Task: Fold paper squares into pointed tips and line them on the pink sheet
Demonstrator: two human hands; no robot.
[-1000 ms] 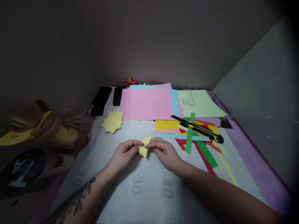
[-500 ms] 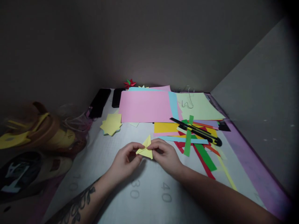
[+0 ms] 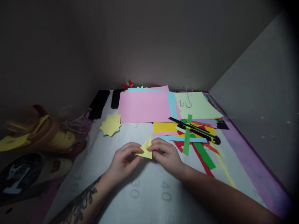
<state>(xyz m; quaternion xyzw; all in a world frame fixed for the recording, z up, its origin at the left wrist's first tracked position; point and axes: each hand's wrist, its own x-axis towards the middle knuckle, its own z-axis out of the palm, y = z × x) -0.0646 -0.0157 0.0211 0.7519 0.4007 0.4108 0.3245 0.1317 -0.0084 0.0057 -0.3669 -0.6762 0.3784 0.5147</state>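
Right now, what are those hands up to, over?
Left hand and right hand pinching folded yellow paper. Black-and-yellow cutter among paper strips, apart from both hands. Nothing covering the work but fingers.

The hands [image 3: 167,158] are bare, the left forearm [image 3: 94,197] tattooed with dark leaves [image 3: 77,209].

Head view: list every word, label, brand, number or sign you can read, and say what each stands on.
"10": faint grey print on the flat white work surface.
"30": same surface.
"40": same surface.
Pale letters on the dark round object at the left: turned and blurred, not surely readable.
Small dark red label on the beige object beside it: too blurred to read.
Other marks: too small to tell.
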